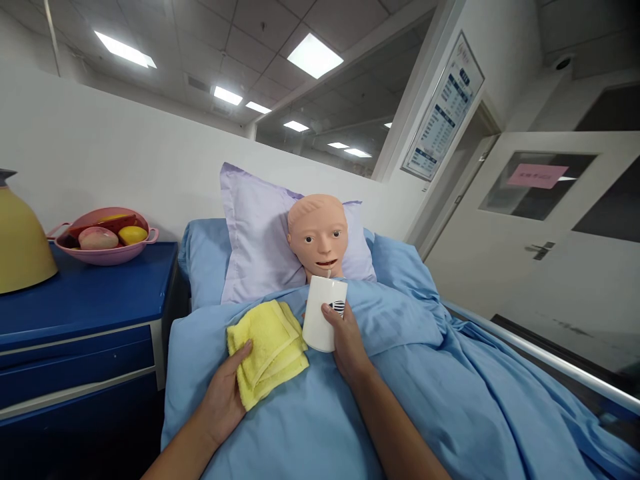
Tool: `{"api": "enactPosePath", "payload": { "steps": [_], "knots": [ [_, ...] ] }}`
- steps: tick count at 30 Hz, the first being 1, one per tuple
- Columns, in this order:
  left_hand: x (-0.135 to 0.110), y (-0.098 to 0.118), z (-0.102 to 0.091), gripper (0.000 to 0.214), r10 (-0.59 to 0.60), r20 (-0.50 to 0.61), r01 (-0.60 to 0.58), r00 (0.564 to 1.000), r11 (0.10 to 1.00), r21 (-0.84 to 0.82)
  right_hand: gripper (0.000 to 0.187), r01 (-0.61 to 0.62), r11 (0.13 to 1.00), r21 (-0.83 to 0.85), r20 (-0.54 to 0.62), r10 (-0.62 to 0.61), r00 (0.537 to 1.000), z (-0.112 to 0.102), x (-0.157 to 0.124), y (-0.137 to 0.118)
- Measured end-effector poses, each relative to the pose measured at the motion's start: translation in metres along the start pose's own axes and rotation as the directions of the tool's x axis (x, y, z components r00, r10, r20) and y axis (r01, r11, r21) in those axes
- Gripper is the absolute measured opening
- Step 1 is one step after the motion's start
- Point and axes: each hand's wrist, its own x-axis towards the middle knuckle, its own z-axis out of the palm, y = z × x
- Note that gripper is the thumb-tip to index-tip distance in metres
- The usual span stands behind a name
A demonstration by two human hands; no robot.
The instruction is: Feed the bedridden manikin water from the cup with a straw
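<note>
A training manikin [320, 230] lies in the bed with its head on a lavender pillow [260, 237], mouth slightly open. My right hand [349, 337] is wrapped round a white cup [320, 317] with a dark striped mark. A thin straw [329, 273] rises from the cup's top edge, close below the manikin's mouth; I cannot tell whether it touches the lips. In my left hand [227, 390] is a folded yellow towel [270, 347], thumb on top and fingers hidden beneath. The towel is just left of the cup, above the blue quilt [310, 427].
On the left, a blue bedside cabinet [115, 293] bears a pink basket [113, 253] of fruit and a yellow thermos jug [23, 243]. A metal bed rail [545, 353] runs along the right side. Beyond it is a door [500, 227].
</note>
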Motion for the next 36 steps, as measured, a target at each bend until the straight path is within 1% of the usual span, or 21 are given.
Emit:
{"api": "enactPosePath", "payload": {
  "steps": [9, 29, 32, 36],
  "knots": [
    [0.003, -0.0005, -0.0047, 0.056, 0.006, 0.005, -0.006, 1.0, 1.0, -0.01, 0.04, 0.004, 1.0, -0.004, -0.003, -0.004, 1.0, 0.0005, -0.0002, -0.0004],
    [0.0021, 0.0008, -0.0012, 0.055, -0.003, -0.019, 0.003, 1.0, 1.0, -0.003, 0.041, 0.02, 1.0, 0.006, -0.004, -0.02, 1.0, 0.0005, 0.0012, 0.0016],
    [0.0015, -0.0004, -0.0008, 0.056, 0.008, -0.025, -0.008, 1.0, 1.0, 0.024, 0.041, 0.04, 0.999, -0.017, -0.024, -0.04, 0.999, 0.0009, 0.0017, 0.0026],
    [-0.0029, -0.0013, 0.003, 0.055, 0.077, 0.005, -0.077, 0.997, 0.989, 0.13, 0.046, 0.102, 0.994, -0.044, -0.077, -0.105, 0.991, 0.0016, 0.001, 0.0049]
  ]
}}
